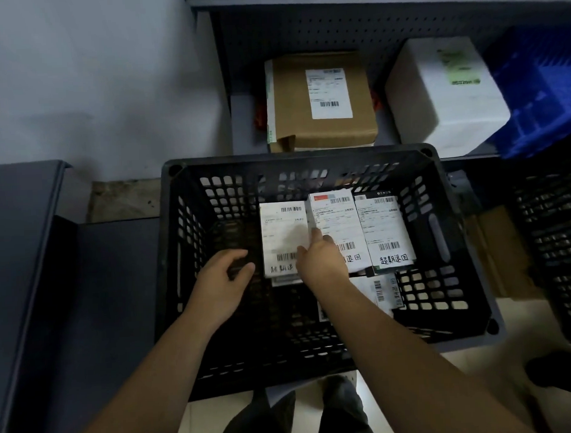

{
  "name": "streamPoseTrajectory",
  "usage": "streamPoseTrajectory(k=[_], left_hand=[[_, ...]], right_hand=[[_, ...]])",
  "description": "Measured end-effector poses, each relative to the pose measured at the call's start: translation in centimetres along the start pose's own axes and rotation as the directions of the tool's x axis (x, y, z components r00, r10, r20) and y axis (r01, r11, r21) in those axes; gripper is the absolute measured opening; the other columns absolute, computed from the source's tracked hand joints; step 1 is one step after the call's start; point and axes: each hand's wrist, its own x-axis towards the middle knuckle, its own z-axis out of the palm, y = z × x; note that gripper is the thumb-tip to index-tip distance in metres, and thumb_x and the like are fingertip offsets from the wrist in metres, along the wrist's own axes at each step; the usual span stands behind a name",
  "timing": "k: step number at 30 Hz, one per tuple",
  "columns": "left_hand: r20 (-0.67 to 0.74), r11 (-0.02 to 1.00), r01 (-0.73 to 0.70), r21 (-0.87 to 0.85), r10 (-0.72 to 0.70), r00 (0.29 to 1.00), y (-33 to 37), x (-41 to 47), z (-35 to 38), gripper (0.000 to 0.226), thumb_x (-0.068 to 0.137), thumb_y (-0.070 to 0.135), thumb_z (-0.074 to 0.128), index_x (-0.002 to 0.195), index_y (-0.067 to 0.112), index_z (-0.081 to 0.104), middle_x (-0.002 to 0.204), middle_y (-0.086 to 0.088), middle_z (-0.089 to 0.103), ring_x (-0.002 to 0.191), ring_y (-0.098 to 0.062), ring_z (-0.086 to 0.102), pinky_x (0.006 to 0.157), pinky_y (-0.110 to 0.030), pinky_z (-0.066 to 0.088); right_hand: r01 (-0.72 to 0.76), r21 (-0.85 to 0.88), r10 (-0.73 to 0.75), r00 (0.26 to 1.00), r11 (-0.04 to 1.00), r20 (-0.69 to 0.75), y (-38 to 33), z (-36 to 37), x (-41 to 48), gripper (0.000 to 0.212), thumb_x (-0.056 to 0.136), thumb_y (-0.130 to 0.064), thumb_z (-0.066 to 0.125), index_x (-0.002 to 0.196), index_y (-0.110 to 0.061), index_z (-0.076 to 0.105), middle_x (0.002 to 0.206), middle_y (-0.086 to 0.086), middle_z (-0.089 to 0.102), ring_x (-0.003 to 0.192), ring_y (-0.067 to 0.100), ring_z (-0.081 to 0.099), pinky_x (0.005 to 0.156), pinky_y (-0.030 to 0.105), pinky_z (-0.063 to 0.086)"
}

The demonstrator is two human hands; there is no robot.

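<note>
R hand (322, 260) grips mid parcel (338, 220) | crate (294, 157) | cardboard box (292, 101), blue bin (541, 100) behind

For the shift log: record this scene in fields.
container: black crate
contents: left parcel, middle parcel, right parcel, labels up; more beneath
right hand: pinches middle parcel's left edge
left hand: curled inside the crate; hold unclear
shelf behind: brown carton, white box, blue bin
</note>
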Motion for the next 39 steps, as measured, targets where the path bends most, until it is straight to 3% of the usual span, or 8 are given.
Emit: streamPoseTrajectory(k=[4, 7, 14, 19, 25, 30, 35, 39], left_hand=[[-0.037, 0.999, -0.045, -0.015, 0.045, 0.998, 0.1, 0.2, -0.6, 0.031, 0.09, 0.022, 0.065, 0.121, 0.017, 0.064, 0.118, 0.008, 0.058, 0.11, -0.007, 0.054, 0.096, -0.021, 0.041], [-0.054, 0.999, -0.049, -0.008, 0.049, 0.997, 0.1, 0.3, -1.0, 0.031, 0.091, 0.024, 0.064, 0.122, 0.019, 0.064, 0.118, 0.009, 0.057, 0.111, -0.005, 0.053, 0.093, -0.018, 0.039], [-0.088, 0.999, -0.047, -0.009, 0.046, 0.995, 0.0, -0.4, -1.0, 0.03, 0.091, 0.024, 0.063, 0.121, 0.02, 0.064, 0.117, 0.011, 0.057, 0.108, -0.003, 0.052, 0.086, -0.008, 0.036], [-0.09, 1.0, -0.028, -0.01, 0.027, 0.996, 0.6, -2.3, -0.8, 0.033, 0.093, 0.027, 0.062, 0.125, 0.021, 0.061, 0.124, 0.01, 0.055, 0.115, -0.005, 0.05, 0.097, -0.018, 0.036], [-0.18, 0.995, -0.087, 0.056, 0.096, 0.979, 4.2, -7.1, -2.2, 0.032, 0.093, 0.031, 0.06, 0.125, 0.023, 0.061, 0.121, 0.013, 0.053, 0.109, -0.001, 0.048, 0.09, -0.009, 0.034], [-0.364, 0.985, -0.124, 0.12, 0.16, 0.917, 8.1, -16.0, -3.9, 0.034, 0.093, 0.033, 0.061, 0.125, 0.024, 0.059, 0.123, 0.011, 0.054, 0.112, -0.004, 0.049, 0.098, -0.024, 0.04], [-0.572, 0.969, 0.025, 0.247, 0.125, 0.81, 8.8, -30.6, -3.4, 0.039, 0.091, 0.038, 0.061, 0.128, 0.025, 0.057, 0.129, 0.01, 0.054, 0.121, -0.007, 0.047, 0.101, -0.022, 0.035], [-0.766, 0.95, 0.215, 0.229, 0.04, 0.641, 7.8, -44.3, -3.1, 0.041, 0.091, 0.042, 0.06, 0.126, 0.022, 0.059, 0.127, 0.009, 0.057, 0.121, -0.009, 0.048, 0.105, -0.022, 0.033]], right_hand=[[0.224, -0.212, -0.241, 0.969, 0.951, -0.058, 0.2, 0.6, -0.8, 0.065, 0.096, -0.048, 0.048, 0.15, -0.017, 0.029, 0.146, 0.012, 0.036, 0.129, 0.029, 0.04, 0.104, 0.042, 0.042], [0.374, -0.296, -0.38, 0.924, 0.879, 0.037, 0.1, 2.2, -0.4, 0.071, 0.092, -0.058, 0.05, 0.151, -0.026, 0.029, 0.155, 0.008, 0.022, 0.141, 0.027, 0.023, 0.116, 0.043, 0.027], [0.393, -0.43, -0.4, 0.913, 0.812, 0.079, 0.6, 3.0, 1.1, 0.076, 0.088, -0.061, 0.053, 0.152, -0.029, 0.025, 0.16, 0.006, 0.015, 0.144, 0.029, 0.017, 0.118, 0.043, 0.018], [0.419, -0.366, -0.392, 0.908, 0.831, 0.147, 1.7, 0.5, 0.9, 0.071, 0.091, -0.048, 0.059, 0.15, -0.024, 0.029, 0.16, 0.006, 0.019, 0.145, 0.027, 0.022, 0.117, 0.042, 0.025], [0.51, -0.068, -0.505, 0.86, 0.858, 0.076, 2.7, -6.9, -3.5, 0.062, 0.091, -0.047, 0.062, 0.145, -0.02, 0.044, 0.147, 0.004, 0.044, 0.135, 0.021, 0.041, 0.11, 0.031, 0.035], [0.737, -0.02, -0.727, 0.67, 0.675, 0.147, 1.8, -12.5, -10.6, 0.048, 0.094, -0.043, 0.06, 0.136, -0.02, 0.055, 0.132, -0.001, 0.054, 0.118, 0.014, 0.053, 0.095, 0.021, 0.038], [0.925, 0.028, -0.874, 0.349, 0.38, 0.338, -0.1, -12.5, -21.0, 0.054, 0.09, -0.046, 0.065, 0.137, -0.021, 0.055, 0.129, -0.001, 0.056, 0.117, 0.013, 0.054, 0.098, 0.025, 0.043], [0.983, 0.12, -0.894, 0.07, 0.137, 0.443, -2.2, -9.9, -31.4, 0.053, 0.091, -0.049, 0.063, 0.137, -0.023, 0.054, 0.131, -0.006, 0.052, 0.115, 0.008, 0.052, 0.101, 0.027, 0.044]])
